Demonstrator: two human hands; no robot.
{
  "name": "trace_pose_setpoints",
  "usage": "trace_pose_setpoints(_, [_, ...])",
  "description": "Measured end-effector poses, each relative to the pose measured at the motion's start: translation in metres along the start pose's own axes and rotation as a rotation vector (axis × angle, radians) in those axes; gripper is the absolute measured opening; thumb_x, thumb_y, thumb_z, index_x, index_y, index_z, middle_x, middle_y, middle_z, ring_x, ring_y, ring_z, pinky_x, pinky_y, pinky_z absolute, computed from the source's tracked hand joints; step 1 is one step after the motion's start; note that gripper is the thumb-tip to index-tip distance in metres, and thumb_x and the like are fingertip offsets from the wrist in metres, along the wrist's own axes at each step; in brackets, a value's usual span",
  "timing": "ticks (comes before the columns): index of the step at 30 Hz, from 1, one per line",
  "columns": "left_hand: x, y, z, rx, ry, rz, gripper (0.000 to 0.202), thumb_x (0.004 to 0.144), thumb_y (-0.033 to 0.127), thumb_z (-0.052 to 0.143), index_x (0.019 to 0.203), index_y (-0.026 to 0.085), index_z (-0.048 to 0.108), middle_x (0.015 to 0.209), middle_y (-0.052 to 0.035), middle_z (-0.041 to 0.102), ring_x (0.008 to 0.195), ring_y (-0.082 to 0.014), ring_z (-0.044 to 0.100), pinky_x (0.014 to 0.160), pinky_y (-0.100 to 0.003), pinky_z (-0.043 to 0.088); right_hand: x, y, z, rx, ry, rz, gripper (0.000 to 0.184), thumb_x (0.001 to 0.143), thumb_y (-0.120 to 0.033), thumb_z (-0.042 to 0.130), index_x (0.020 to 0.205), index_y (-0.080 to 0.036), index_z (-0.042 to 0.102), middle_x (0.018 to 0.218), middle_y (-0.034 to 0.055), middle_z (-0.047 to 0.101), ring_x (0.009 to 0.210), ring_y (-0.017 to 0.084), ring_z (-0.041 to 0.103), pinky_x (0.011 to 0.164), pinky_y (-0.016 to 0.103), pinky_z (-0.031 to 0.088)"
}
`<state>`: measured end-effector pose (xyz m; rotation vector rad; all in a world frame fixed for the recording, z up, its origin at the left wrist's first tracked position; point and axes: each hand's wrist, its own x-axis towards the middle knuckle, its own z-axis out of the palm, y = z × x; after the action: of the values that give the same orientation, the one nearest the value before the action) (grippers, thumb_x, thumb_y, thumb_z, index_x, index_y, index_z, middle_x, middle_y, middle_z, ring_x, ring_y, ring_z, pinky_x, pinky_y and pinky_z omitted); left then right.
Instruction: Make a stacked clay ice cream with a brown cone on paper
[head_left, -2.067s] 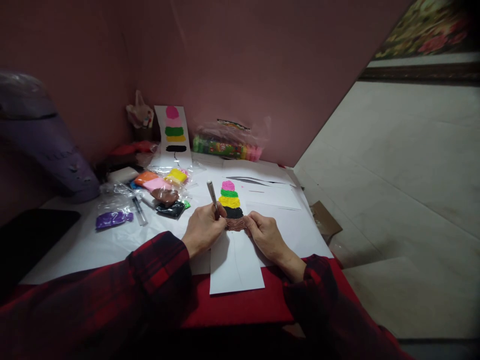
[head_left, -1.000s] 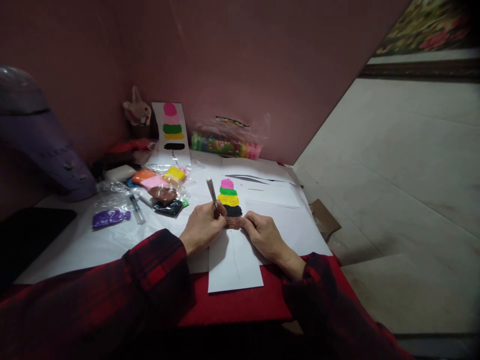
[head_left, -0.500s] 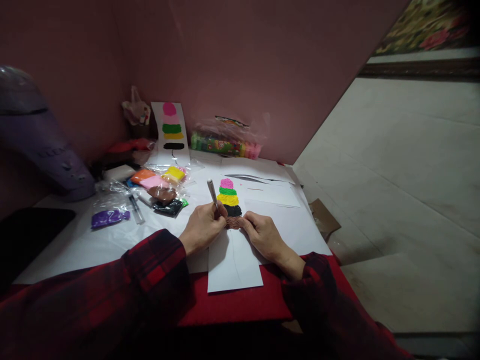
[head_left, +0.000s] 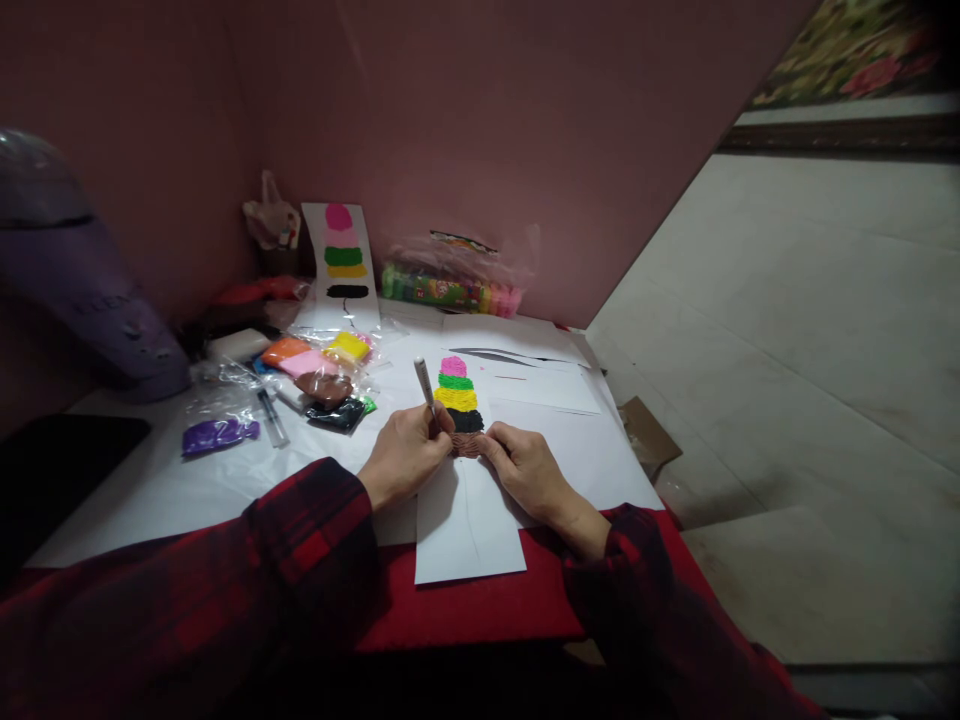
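Note:
Between my hands lies a strip of white paper (head_left: pixel 469 535) bearing stacked bands of what looks like modelling clay. From the top they are a pink band (head_left: pixel 452 366), a green one (head_left: pixel 455 382), a yellow one (head_left: pixel 456 400), a black one (head_left: pixel 460 420) and a ridged brown clay band (head_left: pixel 468 445). My left hand (head_left: pixel 411 447) is closed around a slim white pen (head_left: pixel 423 378), held upright at the brown band's left end. The closed fingers of my right hand (head_left: pixel 525 465) press at that band's right end. Fingertips partly cover both ends.
Clear bags of coloured clay, including a purple pack (head_left: pixel 217 436), lie left. A second banded paper (head_left: pixel 346 235) leans at the back beside a bagged pack (head_left: pixel 454 285). A large purple bottle (head_left: pixel 97 290) stands far left. White sheets (head_left: pixel 551 390) lie right, near the table edge.

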<state>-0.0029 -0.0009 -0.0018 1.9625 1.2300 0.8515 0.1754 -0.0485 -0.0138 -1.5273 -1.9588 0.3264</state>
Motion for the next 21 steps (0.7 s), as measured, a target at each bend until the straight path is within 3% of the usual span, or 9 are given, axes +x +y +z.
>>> trace_pose_setpoints(21, [-0.0012, -0.0015, 0.0002, -0.005, -0.036, -0.003, 0.015, 0.072, 0.012, 0.049, 0.075, 0.017, 0.062, 0.071, -0.0017, 0.065, 0.064, -0.0145, 0.057, 0.061, -0.026, 0.041, 0.0003, -0.0035, -0.0027, -0.053, -0.029, -0.014, 0.022, 0.092, -0.023, 0.050, 0.071, -0.019, 0.054, 0.067, 0.0005, 0.062, 0.059, 0.013, 0.054, 0.059, 0.024, 0.036])
